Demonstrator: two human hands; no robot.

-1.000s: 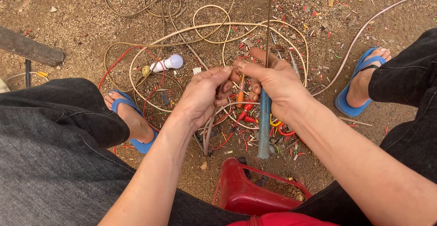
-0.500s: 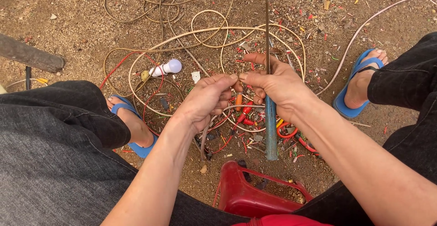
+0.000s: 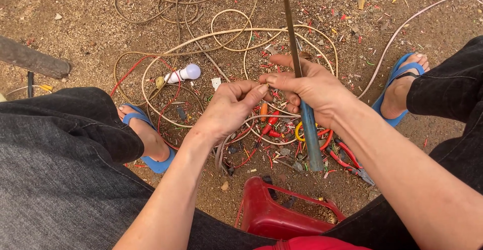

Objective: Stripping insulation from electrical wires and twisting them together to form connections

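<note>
Blue-handled blade gripped in right hand; left hand pinching, probably, thin wire.

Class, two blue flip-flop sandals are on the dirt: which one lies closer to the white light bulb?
The blue flip-flop on the person's left foot, just below the white light bulb. The other blue flip-flop sits far across the tangled wires, by the pink cable.

Dull metal blade, glossy red plastic stool (scuffed), gritty dirt ground

We see no packages, labels, signs or screens here; nothing among the things on the ground shows a printed face or a display.
</note>
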